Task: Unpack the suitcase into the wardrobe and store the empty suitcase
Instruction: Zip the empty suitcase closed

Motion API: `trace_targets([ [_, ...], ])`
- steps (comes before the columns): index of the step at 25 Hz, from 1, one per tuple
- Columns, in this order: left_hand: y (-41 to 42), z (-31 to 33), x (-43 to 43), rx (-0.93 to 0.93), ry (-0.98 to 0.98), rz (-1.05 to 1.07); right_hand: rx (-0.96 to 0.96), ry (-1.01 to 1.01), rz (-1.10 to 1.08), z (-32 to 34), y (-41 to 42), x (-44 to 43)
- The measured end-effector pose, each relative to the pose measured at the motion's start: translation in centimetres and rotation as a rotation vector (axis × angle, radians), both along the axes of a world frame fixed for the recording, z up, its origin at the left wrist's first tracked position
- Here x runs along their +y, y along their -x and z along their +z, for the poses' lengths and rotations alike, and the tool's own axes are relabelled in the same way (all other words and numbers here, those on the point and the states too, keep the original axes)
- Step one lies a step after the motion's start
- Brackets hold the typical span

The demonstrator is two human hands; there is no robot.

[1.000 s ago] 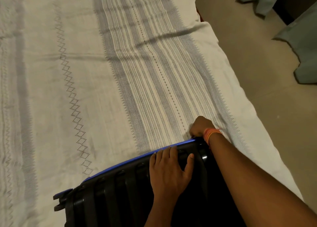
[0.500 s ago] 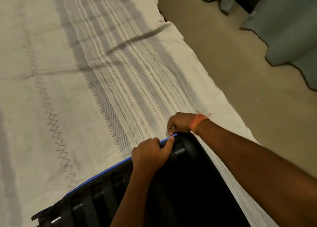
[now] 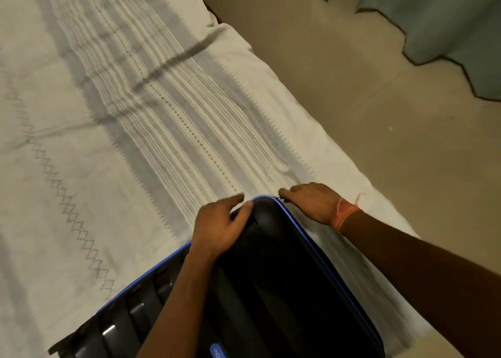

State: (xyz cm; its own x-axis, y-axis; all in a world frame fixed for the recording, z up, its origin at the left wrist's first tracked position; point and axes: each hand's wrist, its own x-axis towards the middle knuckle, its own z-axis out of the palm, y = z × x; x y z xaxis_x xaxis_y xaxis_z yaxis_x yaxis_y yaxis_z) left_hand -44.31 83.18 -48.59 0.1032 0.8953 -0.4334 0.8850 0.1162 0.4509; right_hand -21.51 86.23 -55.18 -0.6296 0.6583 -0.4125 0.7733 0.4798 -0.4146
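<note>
A black hard-shell suitcase (image 3: 271, 290) with a blue zip line along its edge lies closed on the bed. My left hand (image 3: 219, 225) grips its far corner, fingers curled over the rim. My right hand (image 3: 311, 203), with an orange thread at the wrist, pinches the zip puller at the suitcase's far right corner. What is inside the suitcase is hidden.
The bed (image 3: 122, 127) is covered by a white sheet with grey woven stripes and reaches far to the left. Beige floor (image 3: 379, 113) runs along the bed's right side. Pale blue-green cloth (image 3: 455, 27) hangs at the top right.
My right hand has moved the zip puller round the far corner toward the suitcase's right side. My left hand went from lying flat on the lid to gripping the corner.
</note>
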Motion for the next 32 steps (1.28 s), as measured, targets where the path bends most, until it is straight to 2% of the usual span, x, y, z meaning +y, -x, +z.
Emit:
trace_targets([
  [1, -0.8, 0.4, -1.3, 0.041, -0.120, -0.131, 0.008, -0.010, -0.041, -0.1, -0.3, -0.9],
  [3, -3.2, 0.8, -4.6, 0.177, -0.234, -0.304, 0.006, -0.028, -0.103, -0.2, -1.3, -2.5],
  [5, -4.5, 0.3, -6.2, 0.265, -0.272, -0.277, 0.005, 0.001, -0.153, -0.1, -2.3, -4.3],
  [8, -4.5, -0.5, -5.9, 0.302, -0.288, -0.235, 0.003, 0.087, -0.286, 0.1, -2.6, -7.8],
  [12, -4.6, -0.9, -6.5, 0.336, -0.342, -0.236, -0.019, 0.070, -0.407, -0.5, -2.0, -11.5],
  [19, -4.6, -0.3, -6.2, 0.336, -0.286, -0.248, -0.068, -0.018, -0.410, -0.3, -6.0, -17.8],
  [24, -5.0, 0.3, -8.0, 0.265, -0.283, -0.235, -0.078, 0.008, -0.540, 0.4, -7.1, -25.8],
  [27, -4.2, 0.8, -12.6, 0.253, -0.380, -0.365, 0.018, 0.045, -0.692, -0.3, -7.6, -30.4],
  [32, -3.5, 0.4, -25.3, 0.313, -0.437, -0.620, 0.070, -0.057, -0.847, 0.3, -6.4, -33.9],
])
